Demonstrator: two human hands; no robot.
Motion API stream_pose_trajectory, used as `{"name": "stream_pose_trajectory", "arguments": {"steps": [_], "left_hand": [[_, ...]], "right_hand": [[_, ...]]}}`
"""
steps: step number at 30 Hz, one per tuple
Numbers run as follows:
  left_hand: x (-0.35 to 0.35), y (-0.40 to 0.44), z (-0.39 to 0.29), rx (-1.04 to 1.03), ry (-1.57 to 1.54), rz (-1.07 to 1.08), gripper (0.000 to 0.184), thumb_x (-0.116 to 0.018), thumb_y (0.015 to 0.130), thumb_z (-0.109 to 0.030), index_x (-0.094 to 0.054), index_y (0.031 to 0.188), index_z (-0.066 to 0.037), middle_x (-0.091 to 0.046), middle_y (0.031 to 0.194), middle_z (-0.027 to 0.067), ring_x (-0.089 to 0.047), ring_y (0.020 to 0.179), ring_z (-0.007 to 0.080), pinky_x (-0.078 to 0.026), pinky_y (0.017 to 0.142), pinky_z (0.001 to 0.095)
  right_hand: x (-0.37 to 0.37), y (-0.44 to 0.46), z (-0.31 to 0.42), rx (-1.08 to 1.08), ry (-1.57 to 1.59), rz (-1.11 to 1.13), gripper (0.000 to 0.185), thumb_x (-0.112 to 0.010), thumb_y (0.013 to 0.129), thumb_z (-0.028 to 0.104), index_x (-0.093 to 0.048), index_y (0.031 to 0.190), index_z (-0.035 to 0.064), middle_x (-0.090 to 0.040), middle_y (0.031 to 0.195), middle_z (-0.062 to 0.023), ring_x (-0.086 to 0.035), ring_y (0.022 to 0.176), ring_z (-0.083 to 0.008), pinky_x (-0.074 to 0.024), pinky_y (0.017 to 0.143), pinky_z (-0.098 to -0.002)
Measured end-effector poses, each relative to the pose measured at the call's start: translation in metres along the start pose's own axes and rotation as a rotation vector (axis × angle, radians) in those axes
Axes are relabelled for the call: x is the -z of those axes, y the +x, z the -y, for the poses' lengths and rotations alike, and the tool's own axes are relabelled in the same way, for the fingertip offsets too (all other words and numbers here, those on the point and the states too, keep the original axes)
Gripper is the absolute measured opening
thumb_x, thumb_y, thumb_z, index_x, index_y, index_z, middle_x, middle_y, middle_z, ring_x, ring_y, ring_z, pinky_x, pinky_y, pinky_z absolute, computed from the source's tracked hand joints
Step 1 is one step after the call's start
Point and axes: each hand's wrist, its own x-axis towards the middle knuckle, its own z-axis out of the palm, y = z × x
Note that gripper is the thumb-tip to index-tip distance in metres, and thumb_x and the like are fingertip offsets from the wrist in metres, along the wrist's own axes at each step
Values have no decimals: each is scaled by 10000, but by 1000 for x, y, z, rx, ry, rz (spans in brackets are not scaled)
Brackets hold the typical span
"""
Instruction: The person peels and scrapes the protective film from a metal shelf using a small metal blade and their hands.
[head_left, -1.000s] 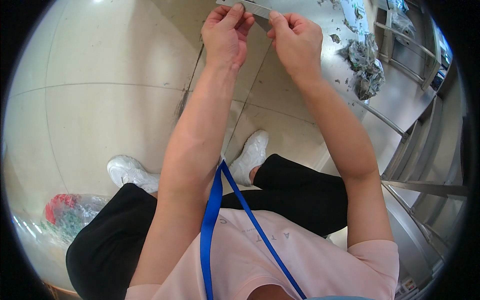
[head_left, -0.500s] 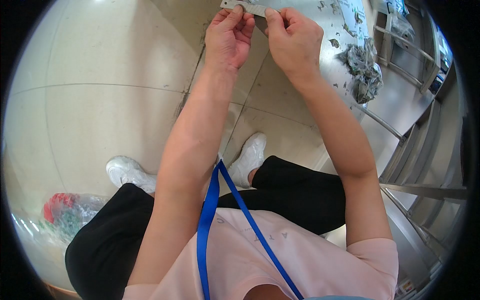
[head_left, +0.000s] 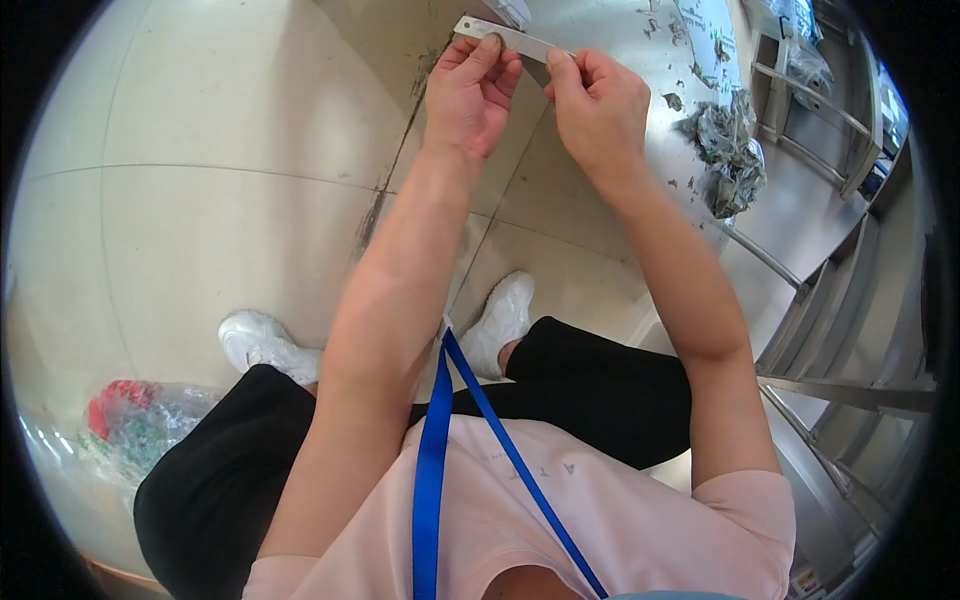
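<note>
At the top of the head view, a thin, flat metal strip, seemingly a steel ruler (head_left: 527,44), has a round hole near its left end. My left hand (head_left: 468,100) pinches it near that end, thumb on top and fingers curled beneath. My right hand (head_left: 603,112) is closed on its right end, which the fingers partly hide. The strip slants slightly down to the right, beside the edge of a metal surface (head_left: 655,135).
A crumpled grey clump (head_left: 730,150) and scattered dark scraps lie on the metal surface. Metal racks (head_left: 830,300) stand along the right. A plastic bag with red and green contents (head_left: 145,425) sits on the tiled floor (head_left: 220,240). A blue lanyard (head_left: 432,460) hangs from my neck.
Both hands and the strip have shifted slightly down and to the right in view. More of the strip's face shows between the hands, and something whitish appears above it.
</note>
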Motion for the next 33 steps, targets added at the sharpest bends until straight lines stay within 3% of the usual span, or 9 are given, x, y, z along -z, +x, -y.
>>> {"name": "stream_pose_trajectory", "arguments": {"steps": [8,11,13,17,20,22,25,33], "left_hand": [[6,14,-6,-131,76,-33,26,-560,847,-16,-540,832,-13,-590,769,63,-593,676,145,-531,614,248],[5,18,-16,-168,160,3,30,-550,861,-52,-568,881,-66,-606,768,16,-586,661,109,-504,602,207],[-3,13,-19,-161,150,-32,10,-554,850,-23,-545,851,-25,-589,765,49,-582,664,136,-511,605,239],[3,3,-19,-127,238,-44,24,-539,866,-41,-548,846,-33,-597,757,56,-588,692,150,-502,641,242],[-4,7,-18,-225,322,-85,39,-533,875,-59,-518,854,-30,-578,721,72,-566,613,152,-479,529,220],[-12,10,-22,-301,388,-56,49,-556,850,-37,-518,839,-7,-576,738,73,-566,631,141,-485,551,238],[-2,13,-25,-292,427,-22,30,-562,852,-49,-545,874,-38,-591,763,33,-565,643,111,-478,584,219],[-3,11,-22,-232,521,6,25,-566,850,-55,-543,860,-57,-579,714,19,-542,600,99,-458,568,217]], "right_hand": [[-17,3,2,-44,26,-25,294,-576,789,189,-530,575,-7,-480,496,-165,-457,439,-311,-366,453,-379],[-21,7,4,-12,58,-32,304,-568,791,198,-541,570,-8,-487,500,-169,-462,441,-310,-372,458,-377],[-21,7,5,-39,50,0,304,-562,794,199,-554,572,-8,-495,502,-166,-470,439,-304,-377,461,-374],[-19,7,11,-211,170,81,303,-548,816,197,-572,606,-21,-555,518,-130,-526,453,-228,-414,478,-345],[-16,3,15,-345,274,105,308,-528,847,196,-583,653,-36,-603,562,-102,-562,482,-161,-452,492,-306],[-17,0,19,-417,359,114,309,-513,868,192,-584,689,-50,-628,605,-96,-576,504,-128,-474,500,-282],[-22,-6,24,-602,564,125,296,-498,886,172,-578,729,-66,-621,642,-100,-580,511,-127,-486,492,-262],[-32,-10,31,-656,857,-4,248,-470,903,124,-552,788,-80,-589,675,-111,-574,533,-153,-505,522,-264]]}}
